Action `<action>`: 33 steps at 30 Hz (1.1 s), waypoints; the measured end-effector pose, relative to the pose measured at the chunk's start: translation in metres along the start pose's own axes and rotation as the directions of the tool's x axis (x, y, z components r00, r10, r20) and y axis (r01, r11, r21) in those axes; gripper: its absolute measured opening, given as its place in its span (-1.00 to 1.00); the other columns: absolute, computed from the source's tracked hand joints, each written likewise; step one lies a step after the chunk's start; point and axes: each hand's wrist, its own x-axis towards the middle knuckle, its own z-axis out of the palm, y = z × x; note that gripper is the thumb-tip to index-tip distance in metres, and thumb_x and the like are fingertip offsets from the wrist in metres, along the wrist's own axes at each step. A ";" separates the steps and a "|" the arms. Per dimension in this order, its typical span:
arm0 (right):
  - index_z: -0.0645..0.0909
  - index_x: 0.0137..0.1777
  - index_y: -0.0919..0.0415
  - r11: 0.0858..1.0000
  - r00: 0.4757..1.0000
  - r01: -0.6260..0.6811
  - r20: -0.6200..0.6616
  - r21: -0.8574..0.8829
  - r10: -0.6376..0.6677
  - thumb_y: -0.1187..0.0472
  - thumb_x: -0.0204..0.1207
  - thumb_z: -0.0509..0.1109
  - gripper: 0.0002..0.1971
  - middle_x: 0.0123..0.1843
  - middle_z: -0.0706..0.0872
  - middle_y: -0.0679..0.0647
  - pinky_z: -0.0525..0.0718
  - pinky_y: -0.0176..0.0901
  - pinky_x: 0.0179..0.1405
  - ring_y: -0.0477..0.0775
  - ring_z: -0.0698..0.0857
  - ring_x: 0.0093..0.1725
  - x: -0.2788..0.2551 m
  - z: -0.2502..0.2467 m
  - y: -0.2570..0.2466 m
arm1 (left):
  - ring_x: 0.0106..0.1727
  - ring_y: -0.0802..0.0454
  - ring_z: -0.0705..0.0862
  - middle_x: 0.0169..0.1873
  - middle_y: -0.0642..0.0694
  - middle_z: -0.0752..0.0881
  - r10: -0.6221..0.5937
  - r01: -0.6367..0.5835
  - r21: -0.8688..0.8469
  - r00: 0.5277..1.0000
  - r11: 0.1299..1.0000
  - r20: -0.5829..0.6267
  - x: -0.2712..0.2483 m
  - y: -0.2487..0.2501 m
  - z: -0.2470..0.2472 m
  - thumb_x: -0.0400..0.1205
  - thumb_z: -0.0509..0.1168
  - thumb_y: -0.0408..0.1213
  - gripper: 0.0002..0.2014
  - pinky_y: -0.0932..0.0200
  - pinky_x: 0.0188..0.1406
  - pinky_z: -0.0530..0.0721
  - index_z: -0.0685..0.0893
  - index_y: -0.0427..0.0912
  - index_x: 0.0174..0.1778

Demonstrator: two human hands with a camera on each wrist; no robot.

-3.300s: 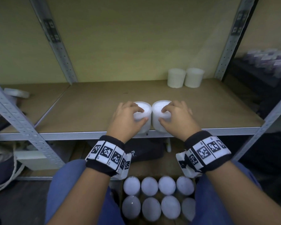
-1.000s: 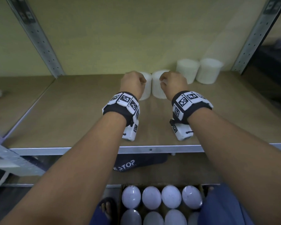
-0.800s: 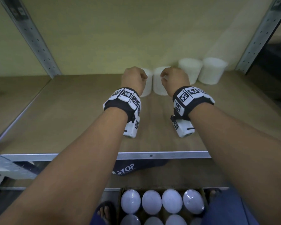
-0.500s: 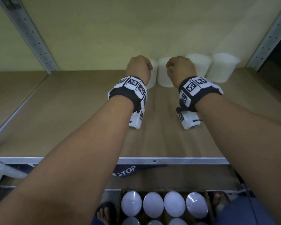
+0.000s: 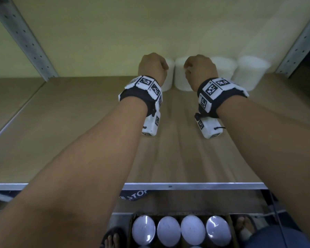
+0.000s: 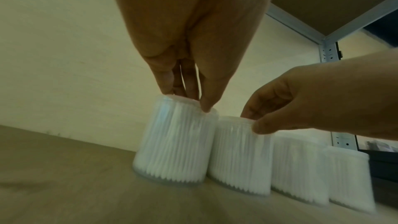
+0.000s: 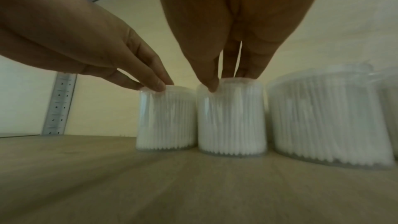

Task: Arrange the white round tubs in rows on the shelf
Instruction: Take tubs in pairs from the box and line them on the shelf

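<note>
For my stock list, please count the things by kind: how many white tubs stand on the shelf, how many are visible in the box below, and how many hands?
White tubs on the shelf: 4
Tubs visible in the box below: 4 whole, more cut off by the frame
Hands: 2
Total: 10

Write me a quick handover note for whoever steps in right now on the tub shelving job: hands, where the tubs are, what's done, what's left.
Left hand: fingertips pinch the lid rim of the leftmost white round plastic tub.
Right hand: pinches the rim of the second white tub.
Both tubs stand upright on the wooden shelf board, near the back wall, beside two more white tubs to the right.
Done: four tubs in one back row.
Left: release both, then bring up the white-lidded tubs in the box on the floor.
</note>
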 end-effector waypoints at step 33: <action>0.71 -0.06 0.09 0.987 0.939 -0.066 0.344 0.145 0.012 0.18 0.48 0.33 -0.87 -0.09 0.77 0.12 0.73 -0.07 0.05 0.20 0.74 -0.04 -0.306 -0.064 -0.001 | 0.04 -0.12 0.74 -0.04 -0.13 0.80 -0.075 0.005 0.141 0.866 0.990 0.495 -0.288 0.031 -0.055 0.50 0.40 -0.22 -0.86 0.12 0.09 0.69 0.78 -0.11 -0.07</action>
